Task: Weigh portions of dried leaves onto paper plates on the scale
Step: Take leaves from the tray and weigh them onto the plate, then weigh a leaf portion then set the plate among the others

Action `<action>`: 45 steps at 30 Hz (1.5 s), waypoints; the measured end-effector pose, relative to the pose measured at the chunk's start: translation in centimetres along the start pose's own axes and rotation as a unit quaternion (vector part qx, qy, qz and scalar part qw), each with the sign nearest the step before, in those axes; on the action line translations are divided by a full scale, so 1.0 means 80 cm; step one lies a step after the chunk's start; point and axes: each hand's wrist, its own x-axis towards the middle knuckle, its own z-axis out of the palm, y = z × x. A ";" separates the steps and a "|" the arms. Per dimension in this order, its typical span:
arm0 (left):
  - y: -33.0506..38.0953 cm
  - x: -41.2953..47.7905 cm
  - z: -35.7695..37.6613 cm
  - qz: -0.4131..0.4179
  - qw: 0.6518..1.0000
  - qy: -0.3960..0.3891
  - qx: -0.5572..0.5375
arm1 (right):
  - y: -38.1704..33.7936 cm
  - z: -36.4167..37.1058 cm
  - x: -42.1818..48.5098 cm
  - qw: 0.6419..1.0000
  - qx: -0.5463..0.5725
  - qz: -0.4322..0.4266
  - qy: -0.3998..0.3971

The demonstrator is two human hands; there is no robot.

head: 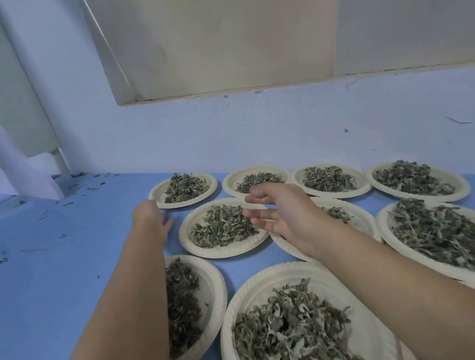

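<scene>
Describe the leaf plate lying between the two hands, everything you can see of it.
The plate is round, off-white paper with a ridged rim, lying flat on the blue tabletop. A loose heap of dried grey-green leaves fills its centre. The left hand sits just off its left rim. The right hand, fingers relaxed, hangs over its right edge; whether it touches the plate is unclear.

A blue cloth [45,288] covers the table. A folded white sheet [19,164] stands at left, against the pale wall [253,127]. A beige board [221,26] fills the upper centre.
</scene>
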 end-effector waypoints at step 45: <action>-0.090 -0.592 0.184 0.039 0.945 -0.319 -0.062 | -0.155 -0.253 -0.382 0.720 -0.561 -0.327 0.246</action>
